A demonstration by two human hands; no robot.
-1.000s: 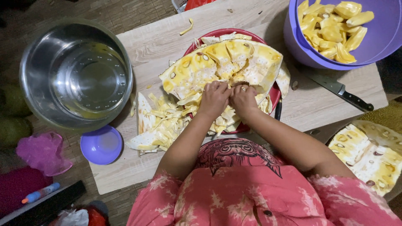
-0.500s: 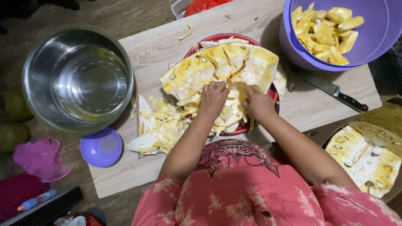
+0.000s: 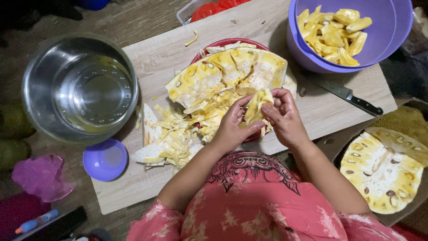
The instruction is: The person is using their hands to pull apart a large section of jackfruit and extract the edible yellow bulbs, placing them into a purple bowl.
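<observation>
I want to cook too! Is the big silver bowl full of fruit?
No, the silver bowl holds no fruit; the yellow pieces sit in the purple bowl.

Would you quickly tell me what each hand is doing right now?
Left hand: closed on the yellow jackfruit pod, fingers curled around it.
Right hand: closed on the same pod, from the other side.

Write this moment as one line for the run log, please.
left hand: holds jackfruit pod | right hand: on same pod | below: red plate, cut jackfruit | knife: on board
</observation>
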